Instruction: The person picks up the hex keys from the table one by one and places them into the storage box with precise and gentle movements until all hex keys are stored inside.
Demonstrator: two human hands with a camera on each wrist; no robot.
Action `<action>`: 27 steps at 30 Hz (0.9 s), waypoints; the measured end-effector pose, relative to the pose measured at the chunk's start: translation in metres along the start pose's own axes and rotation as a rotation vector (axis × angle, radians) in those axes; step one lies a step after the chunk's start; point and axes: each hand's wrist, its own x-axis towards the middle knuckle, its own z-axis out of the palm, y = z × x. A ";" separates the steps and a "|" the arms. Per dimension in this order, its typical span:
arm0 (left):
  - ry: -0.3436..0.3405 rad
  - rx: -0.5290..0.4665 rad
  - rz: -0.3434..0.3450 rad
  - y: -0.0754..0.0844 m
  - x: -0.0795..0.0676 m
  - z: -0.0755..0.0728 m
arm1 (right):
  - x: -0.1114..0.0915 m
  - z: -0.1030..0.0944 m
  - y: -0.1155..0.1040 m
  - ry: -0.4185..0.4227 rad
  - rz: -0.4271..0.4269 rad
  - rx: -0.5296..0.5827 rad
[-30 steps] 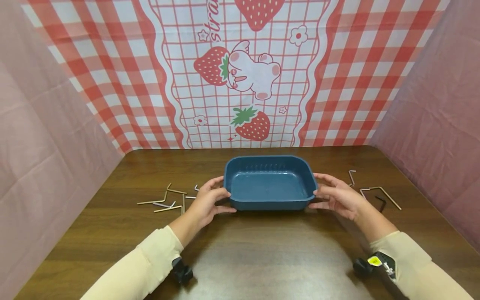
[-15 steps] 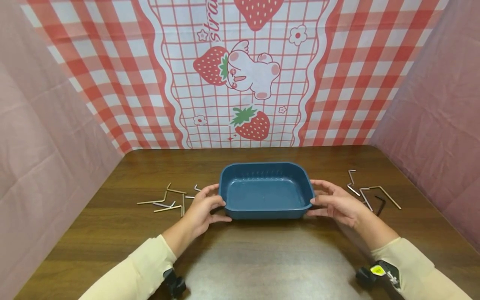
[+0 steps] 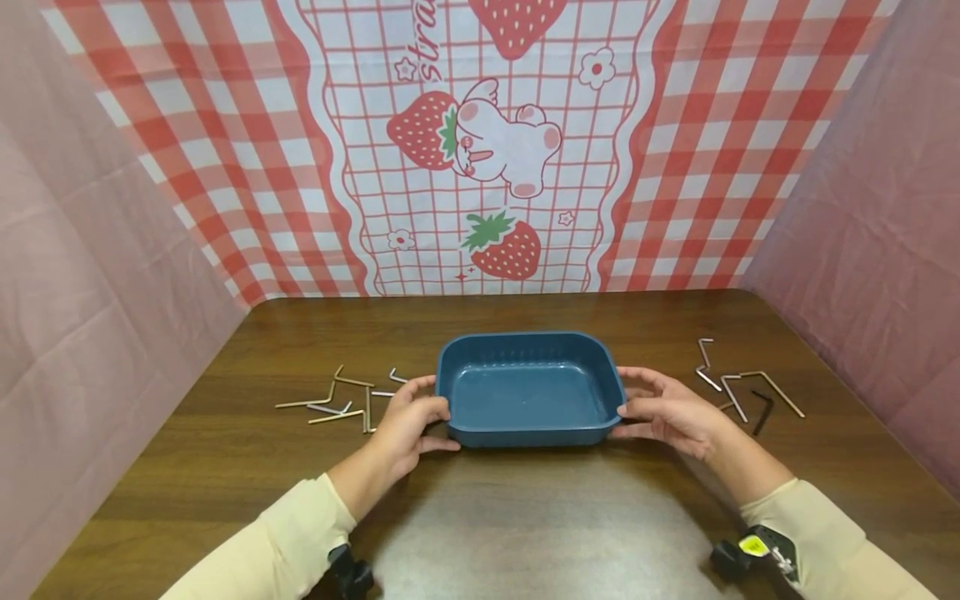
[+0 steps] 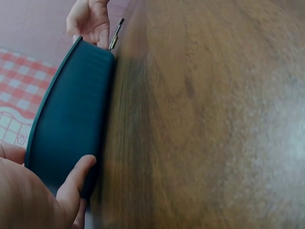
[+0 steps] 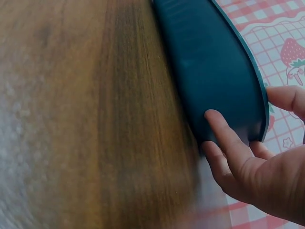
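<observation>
the left hand point(image 3: 402, 427) and right hand point(image 3: 675, 415) grip opposite ends of the blue tray point(image 3: 528, 437), likely keeping it level, mid-table point(image 3: 525, 517) between scattered hex keys point(image 3: 783, 395).

The brown wood-grain table point(image 3: 525, 517) bears scattered L-shaped keys point(image 3: 734, 400) left and right.

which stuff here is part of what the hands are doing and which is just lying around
In the job:
blue tray
left grip, holding one end
right grip, holding the other

Seemingly just lying about, in neither grip:
left-side hex keys
right-side hex keys
Backdrop only: checked cloth
</observation>
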 end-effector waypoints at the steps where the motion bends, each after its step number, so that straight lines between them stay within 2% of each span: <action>1: 0.001 0.001 0.001 0.000 0.000 0.000 | 0.000 0.000 0.000 0.005 0.003 -0.002; 9: -0.008 0.049 -0.018 0.004 0.001 0.000 | 0.000 0.002 -0.001 0.025 0.015 -0.028; 15: -0.027 0.125 -0.046 0.011 0.004 -0.002 | -0.001 0.001 0.000 0.047 0.031 -0.121; 21: -0.035 0.181 -0.090 0.022 0.011 -0.005 | -0.005 -0.001 -0.003 0.091 0.028 -0.308; 27: -0.067 0.259 -0.131 0.032 0.018 -0.010 | -0.008 -0.006 -0.005 0.164 -0.037 -0.605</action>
